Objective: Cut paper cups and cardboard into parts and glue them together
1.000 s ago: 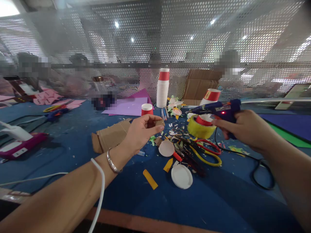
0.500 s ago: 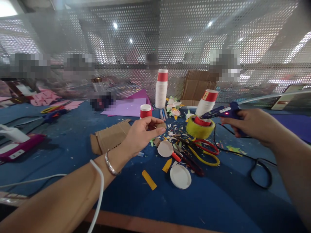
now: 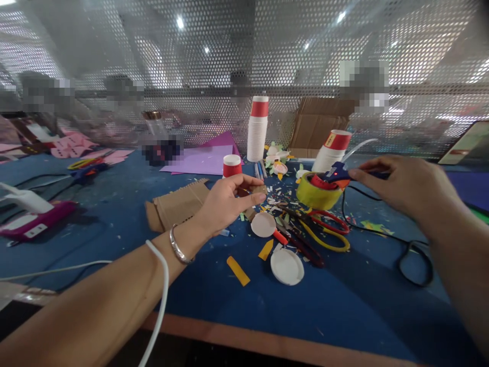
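My left hand point(image 3: 229, 201) pinches a small piece of brown cardboard point(image 3: 260, 189) between thumb and fingers, above the scraps. At the right, my right hand point(image 3: 408, 178) grips the handle of a blue hot glue gun point(image 3: 338, 172) with a small red light. The gun's front end dips into a roll of yellow tape point(image 3: 319, 196), its tip hidden inside. Two white paper discs, a nearer one point(image 3: 287, 267) and a farther one point(image 3: 263, 225), lie between my hands. Beside them are scissors with red and yellow handles point(image 3: 326, 234) and a dark-red-handled tool point(image 3: 305, 248).
A tall stack of paper cups point(image 3: 256, 137), a leaning stack point(image 3: 328, 153) and one red cup point(image 3: 232, 165) stand behind. Corrugated cardboard point(image 3: 179, 204) lies left of centre, a purple power strip point(image 3: 42, 224) far left. A black cable point(image 3: 399, 260) loops at right; a white cable point(image 3: 162, 290) crosses my left forearm.
The glue gun has tipped and dropped into the tape roll, with my right hand shifting back on its handle. My left hand keeps the cardboard piece. The view has shifted slightly.
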`<state>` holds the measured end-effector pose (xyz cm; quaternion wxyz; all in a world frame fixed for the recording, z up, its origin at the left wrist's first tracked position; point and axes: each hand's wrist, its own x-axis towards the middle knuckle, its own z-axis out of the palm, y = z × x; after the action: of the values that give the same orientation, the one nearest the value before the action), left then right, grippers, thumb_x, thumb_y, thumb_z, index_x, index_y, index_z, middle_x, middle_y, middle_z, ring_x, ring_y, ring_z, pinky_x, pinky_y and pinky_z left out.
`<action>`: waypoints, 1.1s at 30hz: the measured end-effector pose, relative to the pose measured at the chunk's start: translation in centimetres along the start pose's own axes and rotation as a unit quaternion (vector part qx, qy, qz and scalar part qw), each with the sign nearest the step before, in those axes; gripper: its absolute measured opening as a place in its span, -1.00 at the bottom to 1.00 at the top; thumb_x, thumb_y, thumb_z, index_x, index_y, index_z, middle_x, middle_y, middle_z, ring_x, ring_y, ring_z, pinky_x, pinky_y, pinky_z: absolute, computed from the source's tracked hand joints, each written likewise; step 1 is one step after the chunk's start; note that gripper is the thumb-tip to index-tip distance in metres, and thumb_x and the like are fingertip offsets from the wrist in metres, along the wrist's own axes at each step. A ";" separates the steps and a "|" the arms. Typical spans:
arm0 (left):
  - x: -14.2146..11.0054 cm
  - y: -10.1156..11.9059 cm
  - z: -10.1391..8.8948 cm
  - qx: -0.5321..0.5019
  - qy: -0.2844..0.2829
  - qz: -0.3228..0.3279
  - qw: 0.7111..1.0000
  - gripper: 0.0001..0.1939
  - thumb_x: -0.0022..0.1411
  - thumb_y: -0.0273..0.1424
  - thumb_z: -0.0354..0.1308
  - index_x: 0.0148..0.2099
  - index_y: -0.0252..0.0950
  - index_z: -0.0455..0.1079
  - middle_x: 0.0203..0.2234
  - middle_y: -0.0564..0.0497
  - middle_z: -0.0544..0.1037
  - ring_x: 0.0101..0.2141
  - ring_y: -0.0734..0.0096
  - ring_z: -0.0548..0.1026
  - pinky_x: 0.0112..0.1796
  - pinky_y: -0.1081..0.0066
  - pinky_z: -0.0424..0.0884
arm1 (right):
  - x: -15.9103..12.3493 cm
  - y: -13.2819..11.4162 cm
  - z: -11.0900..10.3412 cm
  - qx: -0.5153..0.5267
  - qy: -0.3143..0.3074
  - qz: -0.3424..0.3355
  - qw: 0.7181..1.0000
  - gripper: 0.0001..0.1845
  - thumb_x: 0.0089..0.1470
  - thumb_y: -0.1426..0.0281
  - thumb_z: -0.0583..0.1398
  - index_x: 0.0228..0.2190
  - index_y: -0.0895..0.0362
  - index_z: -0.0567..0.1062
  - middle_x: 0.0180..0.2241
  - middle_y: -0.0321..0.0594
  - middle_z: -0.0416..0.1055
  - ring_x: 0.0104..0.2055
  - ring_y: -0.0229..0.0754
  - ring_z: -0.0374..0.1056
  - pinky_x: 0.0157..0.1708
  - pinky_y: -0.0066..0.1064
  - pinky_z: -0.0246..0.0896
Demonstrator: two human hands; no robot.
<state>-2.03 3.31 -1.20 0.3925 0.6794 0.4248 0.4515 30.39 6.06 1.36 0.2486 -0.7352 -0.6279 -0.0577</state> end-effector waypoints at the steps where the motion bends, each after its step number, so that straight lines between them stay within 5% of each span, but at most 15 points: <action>1: 0.0 0.0 0.0 -0.001 0.000 -0.001 1.000 -0.65 0.10 -0.29 0.36 -0.08 -0.30 0.51 -0.18 -0.10 0.60 -0.25 0.36 0.50 -0.19 0.33 0.41 | -0.5 -0.5 -0.1 -0.033 0.052 -0.024 0.998 -0.65 0.03 0.09 0.25 -0.25 0.07 0.58 -0.29 -0.05 0.57 -0.25 0.04 0.43 -0.36 -0.22 0.16; 3: 0.0 0.0 0.0 -0.001 0.001 -0.005 1.000 -0.66 0.10 -0.30 0.36 -0.08 -0.30 0.50 -0.18 -0.09 0.60 -0.25 0.36 0.50 -0.19 0.33 0.41 | -1.8 -2.0 -0.2 -0.016 0.157 -0.098 0.983 -0.71 0.06 0.18 0.25 -0.24 0.11 0.56 -0.29 -0.02 0.56 -0.17 0.06 0.41 -0.24 -0.19 0.19; 5: 0.0 0.1 0.0 0.004 0.002 -0.007 1.000 -0.67 0.10 -0.30 0.36 -0.08 -0.30 0.50 -0.18 -0.09 0.60 -0.25 0.35 0.50 -0.19 0.33 0.41 | -3.6 -4.0 -0.1 0.068 0.154 -0.202 0.965 -0.81 0.10 0.25 0.21 -0.35 0.10 0.55 -0.36 -0.12 0.54 -0.25 -0.03 0.42 -0.22 -0.24 0.23; 9: 0.0 0.3 -0.1 0.009 0.001 0.004 1.000 -0.65 0.08 -0.32 0.36 -0.07 -0.32 0.50 -0.19 -0.09 0.59 -0.26 0.36 0.49 -0.20 0.34 0.40 | -7.3 -7.8 1.0 0.219 -0.101 -0.391 0.888 -0.83 0.18 0.31 0.16 -0.35 0.09 0.54 -0.38 -0.23 0.52 -0.33 -0.17 0.42 -0.31 -0.36 0.28; 12: 0.0 0.3 -0.1 0.014 0.008 0.012 1.000 -0.66 0.10 -0.35 0.35 -0.07 -0.34 0.50 -0.22 -0.09 0.60 -0.28 0.37 0.49 -0.20 0.34 0.39 | -9.0 -9.4 1.9 0.187 -0.186 -0.462 0.847 -0.83 0.18 0.42 0.13 -0.32 0.10 0.54 -0.36 -0.18 0.51 -0.27 -0.12 0.40 -0.28 -0.33 0.28; 17: 0.0 0.4 0.0 0.014 0.006 0.025 1.000 -0.68 0.09 -0.38 0.34 -0.08 -0.35 0.49 -0.23 -0.08 0.59 -0.29 0.39 0.48 -0.22 0.34 0.40 | -9.5 -10.2 2.8 0.119 -0.255 -0.455 0.845 -0.85 0.14 0.44 0.17 -0.30 0.13 0.57 -0.33 -0.13 0.50 -0.22 -0.06 0.37 -0.22 -0.28 0.27; 33: 0.0 0.1 0.0 -0.011 -0.009 0.025 1.000 -0.67 0.06 -0.41 0.35 -0.09 -0.34 0.46 -0.29 -0.04 0.56 -0.32 0.40 0.49 -0.21 0.30 0.42 | -9.6 -11.6 2.6 0.083 -0.294 -0.356 0.883 -0.86 0.04 0.40 0.19 -0.34 0.15 0.54 -0.31 -0.13 0.50 -0.28 -0.10 0.38 -0.25 -0.31 0.18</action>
<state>-2.00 3.25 -1.11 0.3926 0.6894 0.3989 0.4598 16.77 -0.37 -1.35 0.0752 -0.4224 -0.8940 0.1292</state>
